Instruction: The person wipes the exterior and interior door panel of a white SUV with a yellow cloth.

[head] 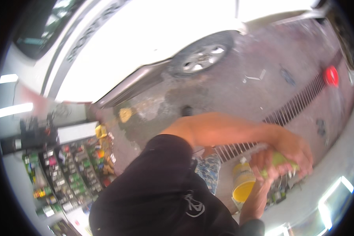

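Note:
A yellow-green cloth or sponge (279, 160) is squeezed between both of my hands, and blur hides which of the two it is. My left hand (297, 150) reaches across from above and wraps over its far end. From below, my right hand (259, 164) closes its fingers around the near end. Beneath and beside the hands stands a yellow bucket (241, 174), its yellow inside partly in view. The lower part of the bucket's rim lies close to my right forearm.
To my left stands a white vehicle (153, 38) with its wheel (205, 57). A floor drain grate (296, 109) runs toward a red container (331, 76). A yellow round pad (125, 114) lies on the floor. Shelves (72, 168) hold several small boxes.

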